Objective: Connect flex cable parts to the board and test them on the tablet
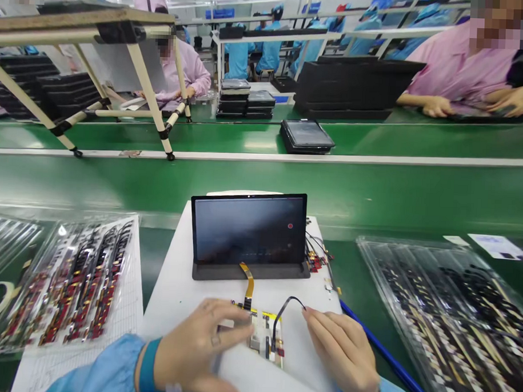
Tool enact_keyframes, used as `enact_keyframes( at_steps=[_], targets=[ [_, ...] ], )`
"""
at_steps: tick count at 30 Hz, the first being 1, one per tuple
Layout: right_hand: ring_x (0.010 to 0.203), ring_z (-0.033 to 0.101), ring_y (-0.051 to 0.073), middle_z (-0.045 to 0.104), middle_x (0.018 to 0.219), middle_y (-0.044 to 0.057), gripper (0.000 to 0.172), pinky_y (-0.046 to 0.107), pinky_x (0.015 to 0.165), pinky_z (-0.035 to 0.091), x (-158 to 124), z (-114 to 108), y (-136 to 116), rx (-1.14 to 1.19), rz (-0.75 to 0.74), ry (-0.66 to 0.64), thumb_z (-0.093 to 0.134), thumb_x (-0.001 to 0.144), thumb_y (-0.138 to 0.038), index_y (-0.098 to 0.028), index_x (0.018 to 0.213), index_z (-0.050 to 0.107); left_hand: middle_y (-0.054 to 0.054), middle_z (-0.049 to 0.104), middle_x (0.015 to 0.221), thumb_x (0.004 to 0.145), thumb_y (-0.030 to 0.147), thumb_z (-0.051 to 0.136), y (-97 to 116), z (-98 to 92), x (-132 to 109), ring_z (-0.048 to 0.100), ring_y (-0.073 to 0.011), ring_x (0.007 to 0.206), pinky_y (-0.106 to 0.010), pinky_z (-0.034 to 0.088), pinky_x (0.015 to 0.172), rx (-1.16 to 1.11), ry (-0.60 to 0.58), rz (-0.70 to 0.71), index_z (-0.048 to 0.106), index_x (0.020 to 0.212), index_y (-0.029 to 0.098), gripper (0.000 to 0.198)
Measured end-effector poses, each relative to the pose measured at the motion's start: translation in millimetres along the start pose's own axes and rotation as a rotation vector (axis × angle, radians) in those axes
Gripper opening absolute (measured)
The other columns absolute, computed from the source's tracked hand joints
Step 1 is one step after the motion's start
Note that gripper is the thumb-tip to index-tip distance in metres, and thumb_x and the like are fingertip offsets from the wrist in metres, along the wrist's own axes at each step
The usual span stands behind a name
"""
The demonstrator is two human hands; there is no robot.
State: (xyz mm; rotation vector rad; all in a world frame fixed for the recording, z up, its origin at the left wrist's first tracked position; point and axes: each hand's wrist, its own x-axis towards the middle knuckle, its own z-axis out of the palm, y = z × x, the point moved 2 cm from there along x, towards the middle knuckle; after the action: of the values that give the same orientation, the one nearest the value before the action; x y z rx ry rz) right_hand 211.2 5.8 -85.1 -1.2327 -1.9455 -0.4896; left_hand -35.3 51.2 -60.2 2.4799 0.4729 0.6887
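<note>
**Flat circuit board under both hands, long axis pointing forward, on a white work board (167,307).**

The narrow circuit board (265,339) lies just in front of a dark-screened tablet (247,228), which stands tilted back in a black stand (250,271), its long axis running crosswise. An amber flex ribbon (248,278) runs forward from the board to the stand. Left hand (200,348): fingers spread, slightly curved, fingertips on the board's near-left edge. Right hand (342,353): fingers together, thumb and forefinger tips apparently pinching the end of a thin black cable (285,314), which arcs up from the board. Clear plastic trays of wired parts (65,286) (446,322) lie on either side, on a green conveyor belt (262,184).
</note>
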Motion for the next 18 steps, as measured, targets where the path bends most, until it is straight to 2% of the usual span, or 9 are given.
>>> enact_keyframes(
  at_steps=[2,3,5,7,8,9,12,15,18],
  targets=[
    [0.076,0.058,0.016,0.068,0.083,0.004,0.056,0.03,0.07,0.044,-3,-3,-2,-0.031,0.006,-0.025,0.054,0.08,-0.002,-0.02,0.132,0.04,-0.011,0.058,0.109,0.085,0.048,0.047,-11,-16.5,10,0.055,-0.0257,0.102,-0.038,0.044,0.087,-0.06,0.171,-0.13,0.05,0.122,0.024,0.044],
    [0.077,0.057,0.016,0.068,0.084,0.004,0.057,0.03,0.07,0.044,-4,-4,-2,-0.048,0.009,-0.03,0.055,0.08,-0.002,-0.021,0.132,0.04,-0.01,0.058,0.106,0.085,0.045,0.046,-20,-24.1,16,0.055,-0.0251,0.099,-0.037,0.044,0.085,-0.06,0.303,-0.204,0.055,0.116,0.024,0.039],
    [0.076,0.057,0.015,0.068,0.085,0.003,0.058,0.029,0.071,0.043,-3,-7,-3,-0.08,0.018,-0.03,0.057,0.079,-0.003,-0.022,0.131,0.04,-0.008,0.058,0.101,0.085,0.037,0.046,-42,-34.9,24,0.055,-0.0238,0.095,-0.037,0.043,0.084,-0.012,0.635,-0.354,0.06,0.107,0.022,0.03],
    [0.075,0.057,0.014,0.068,0.086,0.002,0.058,0.028,0.071,0.043,0,-10,-5,-0.099,0.018,-0.047,0.056,0.08,-0.003,-0.023,0.132,0.038,-0.007,0.056,0.103,0.084,0.031,0.047,-64,-37.9,27,0.052,-0.0222,0.096,-0.034,0.041,0.084,0.025,1.029,-0.431,0.059,0.107,0.021,0.028],
    [0.075,0.057,0.014,0.068,0.086,0.002,0.057,0.028,0.071,0.042,2,-11,-5,-0.102,0.016,-0.057,0.055,0.081,-0.003,-0.023,0.132,0.038,-0.006,0.054,0.105,0.083,0.03,0.047,-74,-36.1,27,0.052,-0.0207,0.095,-0.033,0.04,0.085,-0.014,1.171,-0.445,0.056,0.111,0.022,0.03],
    [0.074,0.058,0.013,0.068,0.087,0.001,0.056,0.027,0.071,0.042,4,-13,-6,-0.104,0.014,-0.068,0.053,0.082,-0.004,-0.023,0.132,0.038,-0.005,0.053,0.106,0.083,0.03,0.047,-83,-33.0,27,0.052,-0.0196,0.095,-0.033,0.039,0.086,-0.063,1.24,-0.454,0.053,0.114,0.022,0.033],
    [0.07,0.059,0.012,0.068,0.086,0.0,0.052,0.024,0.07,0.042,9,-17,-7,-0.121,-0.012,-0.085,0.048,0.086,-0.005,-0.021,0.134,0.035,-0.004,0.055,0.104,0.085,0.033,0.043,-97,-24.9,28,0.053,-0.0179,0.091,-0.03,0.039,0.084,-0.147,1.237,-0.479,0.051,0.117,0.022,0.035],
    [0.065,0.059,0.01,0.068,0.084,0.0,0.052,0.023,0.067,0.042,14,-20,-8,-0.129,-0.048,-0.121,0.043,0.088,-0.004,-0.018,0.136,0.03,-0.004,0.058,0.099,0.086,0.038,0.041,-97,-23.0,29,0.055,-0.0179,0.087,-0.029,0.041,0.079,-0.171,1.173,-0.498,0.054,0.113,0.021,0.034],
    [0.062,0.06,0.011,0.068,0.083,-0.001,0.056,0.023,0.067,0.042,16,-23,-8,-0.129,-0.015,-0.168,0.043,0.087,-0.003,-0.019,0.137,0.027,-0.005,0.059,0.104,0.087,0.042,0.041,-95,-22.5,33,0.057,-0.0188,0.091,-0.029,0.043,0.079,-0.238,1.107,-0.506,0.055,0.113,0.021,0.036]
  ],
)
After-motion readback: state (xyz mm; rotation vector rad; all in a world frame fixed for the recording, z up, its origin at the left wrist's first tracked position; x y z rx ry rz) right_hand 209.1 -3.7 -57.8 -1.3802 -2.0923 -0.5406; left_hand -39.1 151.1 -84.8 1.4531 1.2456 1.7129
